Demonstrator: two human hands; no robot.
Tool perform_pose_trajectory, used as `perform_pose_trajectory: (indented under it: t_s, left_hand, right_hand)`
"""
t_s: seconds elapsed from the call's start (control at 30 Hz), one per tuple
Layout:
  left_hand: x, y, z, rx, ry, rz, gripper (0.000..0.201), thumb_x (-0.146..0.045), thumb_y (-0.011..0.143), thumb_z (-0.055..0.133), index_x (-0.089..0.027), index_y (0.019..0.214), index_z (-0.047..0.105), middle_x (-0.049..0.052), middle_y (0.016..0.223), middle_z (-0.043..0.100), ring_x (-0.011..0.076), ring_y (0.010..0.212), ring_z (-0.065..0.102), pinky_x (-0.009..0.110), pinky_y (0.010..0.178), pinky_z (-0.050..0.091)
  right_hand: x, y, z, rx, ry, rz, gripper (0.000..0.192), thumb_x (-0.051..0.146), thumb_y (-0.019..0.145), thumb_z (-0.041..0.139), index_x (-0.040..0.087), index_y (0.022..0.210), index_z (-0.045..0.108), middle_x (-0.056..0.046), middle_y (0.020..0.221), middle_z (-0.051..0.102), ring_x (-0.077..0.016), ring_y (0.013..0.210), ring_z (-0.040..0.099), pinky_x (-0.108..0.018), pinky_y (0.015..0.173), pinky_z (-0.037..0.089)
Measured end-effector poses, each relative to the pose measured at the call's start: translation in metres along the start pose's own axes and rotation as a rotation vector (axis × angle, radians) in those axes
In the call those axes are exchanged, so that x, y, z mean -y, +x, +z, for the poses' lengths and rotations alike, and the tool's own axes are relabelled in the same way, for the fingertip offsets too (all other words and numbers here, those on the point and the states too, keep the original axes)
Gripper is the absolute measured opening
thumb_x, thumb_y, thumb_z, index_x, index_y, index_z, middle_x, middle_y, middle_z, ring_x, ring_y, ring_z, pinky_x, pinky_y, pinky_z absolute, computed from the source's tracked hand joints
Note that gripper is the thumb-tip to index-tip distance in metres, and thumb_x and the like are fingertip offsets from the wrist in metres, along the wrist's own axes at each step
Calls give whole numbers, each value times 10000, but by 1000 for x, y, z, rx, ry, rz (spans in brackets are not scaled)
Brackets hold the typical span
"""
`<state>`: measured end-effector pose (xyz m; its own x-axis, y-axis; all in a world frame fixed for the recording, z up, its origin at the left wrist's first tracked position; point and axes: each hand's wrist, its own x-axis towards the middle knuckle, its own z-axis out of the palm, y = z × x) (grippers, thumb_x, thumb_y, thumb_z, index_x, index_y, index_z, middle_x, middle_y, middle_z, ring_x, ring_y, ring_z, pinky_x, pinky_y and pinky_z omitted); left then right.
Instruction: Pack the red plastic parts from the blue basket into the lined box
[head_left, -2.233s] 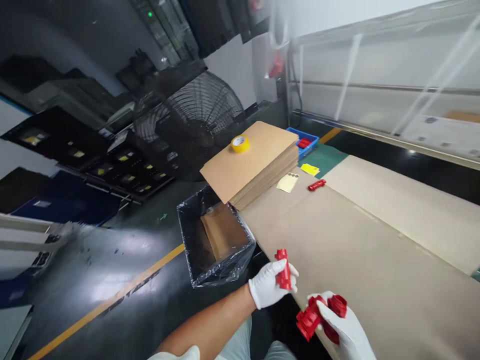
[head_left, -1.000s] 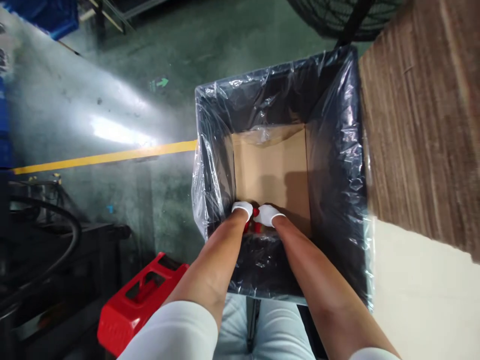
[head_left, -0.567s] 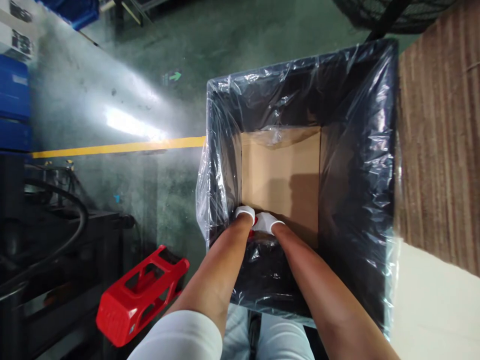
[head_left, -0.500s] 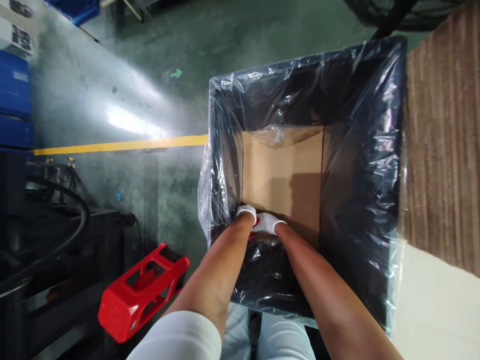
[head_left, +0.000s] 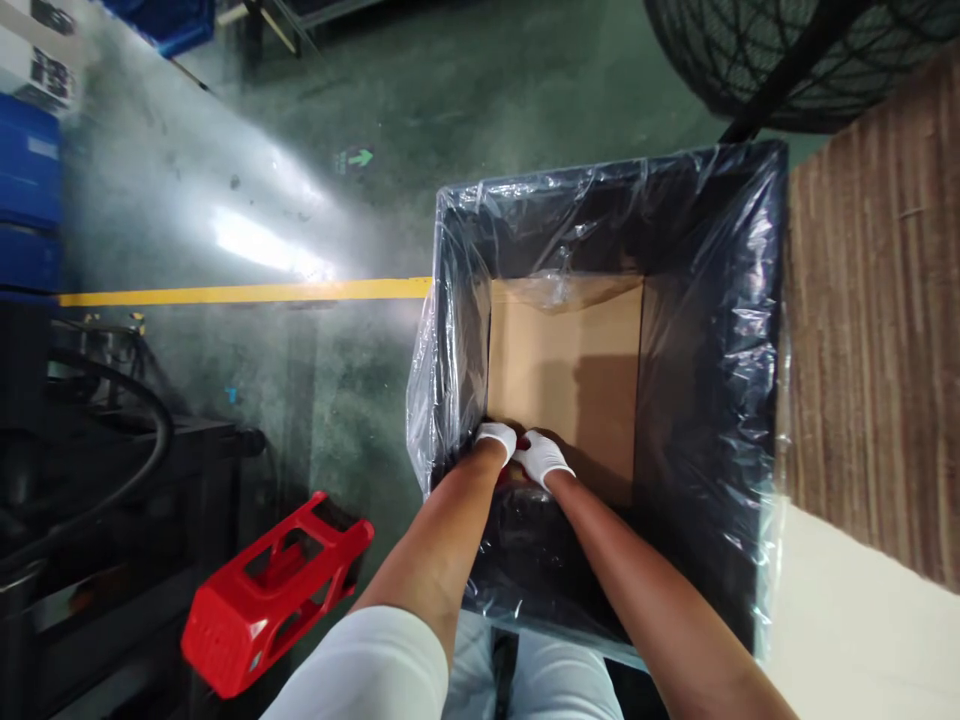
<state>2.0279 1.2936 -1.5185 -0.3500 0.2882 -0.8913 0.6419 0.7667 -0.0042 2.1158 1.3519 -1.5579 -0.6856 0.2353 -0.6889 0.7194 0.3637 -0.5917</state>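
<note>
Floor (head_left: 480, 110), fan (head_left: 796, 58) and cardboard (head_left: 870, 330) border the bin (head_left: 697, 200) (gloved hands (head_left: 497, 440) (head_left: 544, 458) obscure something red (head_left: 523, 443)).

Glossy green floor (head_left: 465, 140), yellow line (head_left: 247, 294), white light reflection (head_left: 259, 245), black caged fan (head_left: 796, 55).

A yellow line (head_left: 262, 294) and, seemingly, a fan (head_left: 799, 66) show.

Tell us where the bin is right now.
In the head view, the bin is right of centre, just left of the cardboard stack, with the left hand and right hand inside.
</note>
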Motion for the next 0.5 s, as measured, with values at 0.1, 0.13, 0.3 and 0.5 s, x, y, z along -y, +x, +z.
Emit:
perform_pose_trajectory:
  t_s: [0.1, 0.13, 0.3, 0.5]
  left_hand:
    - [2, 5, -6, 9, -41, -2, 312, -319, 893, 628, -152, 1156, 612, 102, 1213, 622, 239, 1088, 613, 445, 924, 517]
    - [3, 6, -9, 9, -58, 1, 308, -323, 895, 625, -153, 1152, 614, 101, 1214, 624, 239, 1090, 613, 445, 928, 515]
    - [1, 10, -17, -3, -164, 39, 299, -337, 899, 616, -161, 1141, 621, 95, 1211, 629, 238, 1092, 612, 453, 938, 506]
    - [7, 3, -1, -69, -353, 163, 309, -334, 901, 613, -165, 1160, 605, 91, 1189, 627, 226, 1040, 626, 431, 886, 534]
  right_hand:
    - [5, 1, 8, -1, -71, 39, 289, 370, 932, 597, 140, 1106, 622, -79, 1094, 650, -197, 967, 640, -395, 855, 535]
    - [6, 1, 10, 5, -90, 48, 297, 366, 932, 599, 143, 1128, 614, -83, 1113, 644, -200, 978, 638, -398, 859, 536]
    - [5, -6, 8, 78, -157, 62, 304, 335, 933, 604, 161, 1182, 590, -76, 1152, 626, -202, 983, 636, -395, 840, 548]
    - [17, -17, 4, 137, -174, -22, 308, 321, 934, 603, 157, 1194, 584, -81, 1166, 621, -205, 992, 634, -403, 848, 549]
